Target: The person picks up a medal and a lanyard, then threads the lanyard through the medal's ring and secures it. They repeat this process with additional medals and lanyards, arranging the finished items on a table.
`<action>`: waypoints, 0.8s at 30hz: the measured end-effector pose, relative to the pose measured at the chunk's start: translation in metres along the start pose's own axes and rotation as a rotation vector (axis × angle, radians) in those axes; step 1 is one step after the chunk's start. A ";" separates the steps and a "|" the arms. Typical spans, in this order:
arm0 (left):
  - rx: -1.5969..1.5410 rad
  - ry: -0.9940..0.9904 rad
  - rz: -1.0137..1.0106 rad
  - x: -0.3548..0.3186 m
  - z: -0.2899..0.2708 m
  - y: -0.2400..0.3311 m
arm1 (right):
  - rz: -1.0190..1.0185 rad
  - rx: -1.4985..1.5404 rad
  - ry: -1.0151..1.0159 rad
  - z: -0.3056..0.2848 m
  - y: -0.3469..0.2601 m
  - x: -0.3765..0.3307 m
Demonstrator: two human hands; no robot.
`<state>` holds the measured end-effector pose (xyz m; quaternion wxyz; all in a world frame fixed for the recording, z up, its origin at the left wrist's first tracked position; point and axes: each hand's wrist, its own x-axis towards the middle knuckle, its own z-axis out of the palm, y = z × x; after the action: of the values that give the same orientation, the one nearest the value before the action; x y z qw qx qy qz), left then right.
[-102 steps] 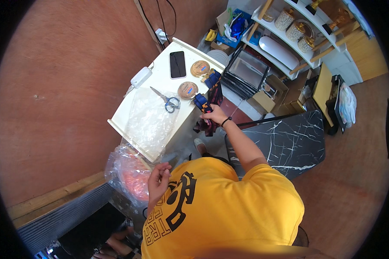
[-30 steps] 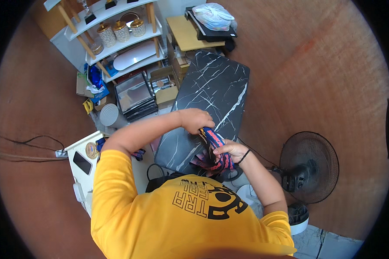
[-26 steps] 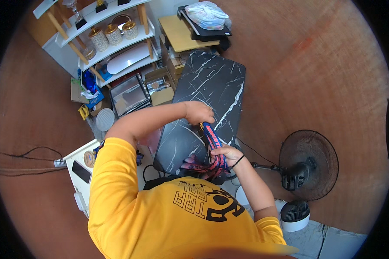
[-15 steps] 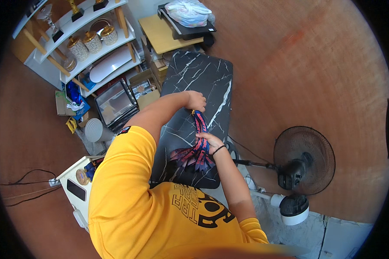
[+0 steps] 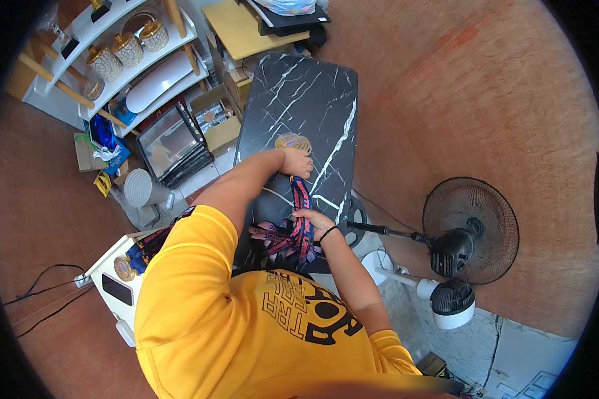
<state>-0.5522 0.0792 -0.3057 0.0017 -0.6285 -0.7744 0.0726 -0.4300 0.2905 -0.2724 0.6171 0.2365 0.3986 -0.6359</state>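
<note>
Floor: reddish-brown [image 5: 446, 86], brightly lit.
Table: black marble top [image 5: 313, 93].
Right: black pedestal fan [image 5: 471, 226].
Left: white shelf unit [image 5: 123, 60].

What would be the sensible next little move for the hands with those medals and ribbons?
Probably to let the left hand set the gold medals flat on the black marble table. That hand already rests at the medals on the tabletop, while the right hand gathers the blue and red ribbons stretched between them near the table's edge.
</note>
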 end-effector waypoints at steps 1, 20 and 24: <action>0.003 0.002 -0.015 0.001 0.007 0.005 | -0.008 0.002 0.022 -0.001 0.004 0.001; -1.248 -0.018 -1.442 -0.022 -0.116 0.258 | -0.146 0.193 0.010 -0.018 0.034 0.012; -1.084 -0.264 -1.500 -0.003 -0.129 0.304 | -0.181 0.233 -0.031 -0.011 0.031 0.011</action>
<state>-0.2439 0.1514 -0.2132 -0.3333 0.1339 -0.8998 -0.2478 -0.4032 0.2951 -0.2939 0.5315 0.2598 0.3322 -0.7346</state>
